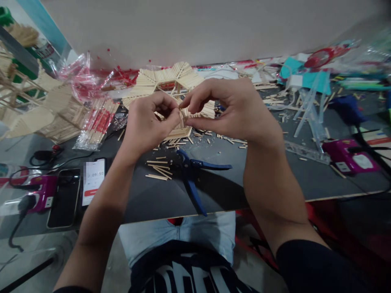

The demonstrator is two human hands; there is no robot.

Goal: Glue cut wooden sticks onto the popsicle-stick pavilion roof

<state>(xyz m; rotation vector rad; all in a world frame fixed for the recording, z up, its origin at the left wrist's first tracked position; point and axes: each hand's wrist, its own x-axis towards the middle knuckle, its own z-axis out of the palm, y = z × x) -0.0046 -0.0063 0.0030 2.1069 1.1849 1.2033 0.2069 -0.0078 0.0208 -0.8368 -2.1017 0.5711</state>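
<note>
My left hand [152, 118] and my right hand [226, 108] meet fingertip to fingertip over the table, each closed in a pinch. Between them is what looks like a short thin wooden stick [183, 114], mostly hidden by the fingers. Just behind the hands lies a star-shaped wooden stick structure [159, 79] with an open framed middle. Nearer to me, blue-handled cutters [192, 179] rest on the dark table [220, 191]. Several loose cut sticks [159, 167] lie to the left of the cutters.
Two phones [64, 197] [94, 181] and a purple power socket [44, 193] lie at left, near bagged sticks [98, 122] and another stick structure [45, 101]. Glue sticks [311, 110] and a second purple socket [351, 156] are at right. Stick scraps [210, 136] litter the middle. A wall [198, 32] stands behind.
</note>
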